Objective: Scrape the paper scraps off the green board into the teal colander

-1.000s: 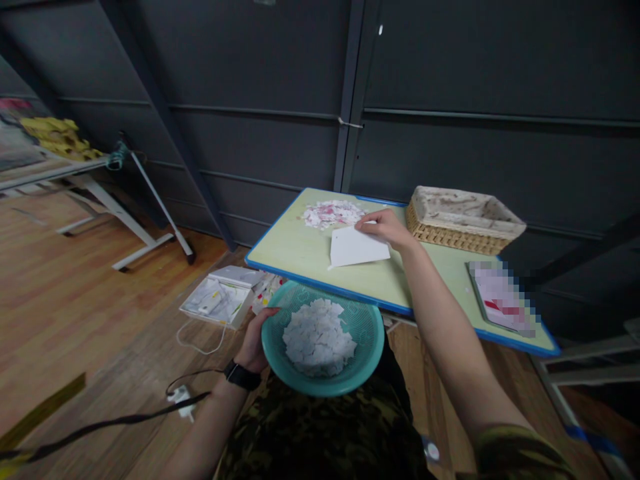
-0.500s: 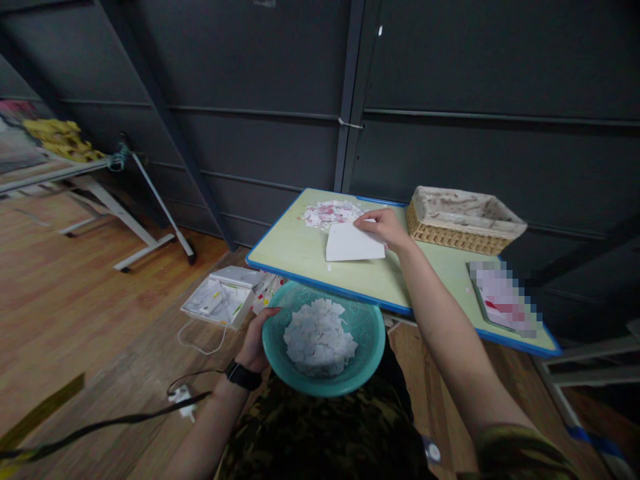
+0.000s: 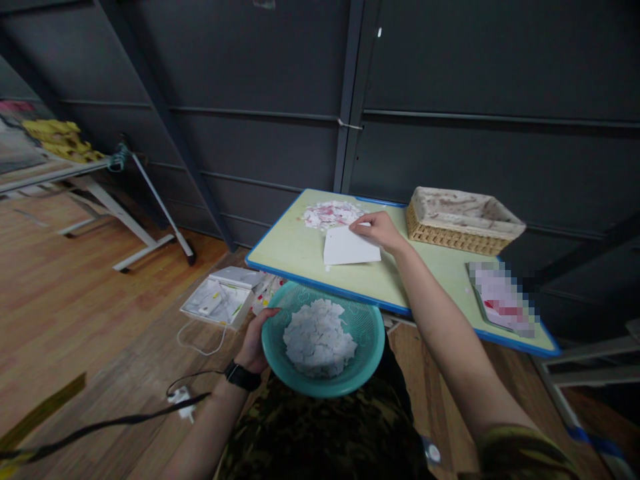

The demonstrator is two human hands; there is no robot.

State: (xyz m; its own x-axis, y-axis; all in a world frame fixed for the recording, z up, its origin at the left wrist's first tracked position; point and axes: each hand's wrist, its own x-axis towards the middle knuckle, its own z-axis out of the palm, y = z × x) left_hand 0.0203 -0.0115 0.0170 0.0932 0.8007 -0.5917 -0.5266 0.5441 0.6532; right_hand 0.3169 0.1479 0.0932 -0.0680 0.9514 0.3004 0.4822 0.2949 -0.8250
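Note:
My left hand [image 3: 257, 340] is closed on the left rim of a green plastic colander [image 3: 369, 357], held at the front edge of the table over my lap. Pale torn paper scraps [image 3: 320, 340] fill the colander's middle. Between the thumb and fingers of my right hand [image 3: 377, 231] is a stiff white card [image 3: 350, 247], tilted just above the tabletop. Behind the card lies a heap of white and pinkish paper scraps [image 3: 330, 213]. A tiny white bit sits by the card's lower edge.
The pale green table [image 3: 285, 250] has a blue rim. A lined wicker basket [image 3: 460, 233] stands at its back right, with a blurred-out flat item [image 3: 503, 300] in front. On the floor at left are an open white box [image 3: 217, 300] with cables and a white plug [image 3: 183, 400].
My right hand has moved the white card slightly to the left and toward me. My left hand and the colander have stayed in place.

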